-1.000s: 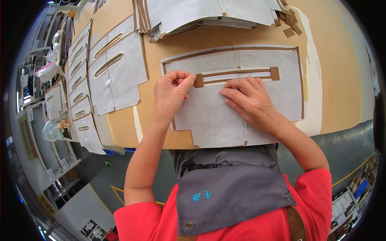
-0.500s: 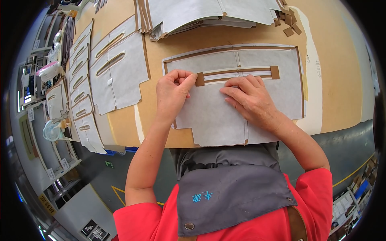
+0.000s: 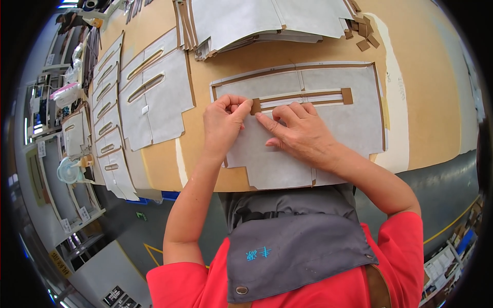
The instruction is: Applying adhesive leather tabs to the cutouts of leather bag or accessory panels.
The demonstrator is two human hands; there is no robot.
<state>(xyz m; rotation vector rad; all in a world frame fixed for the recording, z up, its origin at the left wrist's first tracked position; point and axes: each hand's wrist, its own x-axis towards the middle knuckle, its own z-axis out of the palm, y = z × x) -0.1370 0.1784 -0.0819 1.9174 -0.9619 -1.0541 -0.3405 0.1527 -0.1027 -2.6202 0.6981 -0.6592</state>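
Note:
A grey-white panel [image 3: 287, 159] with brown edging lies flat in front of me. Across its upper half runs a long slot [image 3: 300, 98] framed by brown and white strips. One small brown square piece [image 3: 347, 96] sits at the slot's right end. Another brown square piece [image 3: 256, 106] is at the left end, its left edge pinched between the thumb and forefinger of my left hand [image 3: 223, 120]. My right hand [image 3: 300, 133] rests over the panel just below the slot. Its forefinger reaches to the lower edge of that left piece, the other fingers apart and holding nothing.
Beyond the panel lies a stack of similar grey-white panels [image 3: 236, 20], with loose brown squares [image 3: 365, 33] at its right. Slotted panels [image 3: 169, 97] overlap in rows on the table's left side. The table's near edge [image 3: 231, 182] runs close to my waist.
My right hand has slid left along the slot, its forefinger now extended to the left brown square. My left hand keeps its pinch there. The whole view has shifted slightly.

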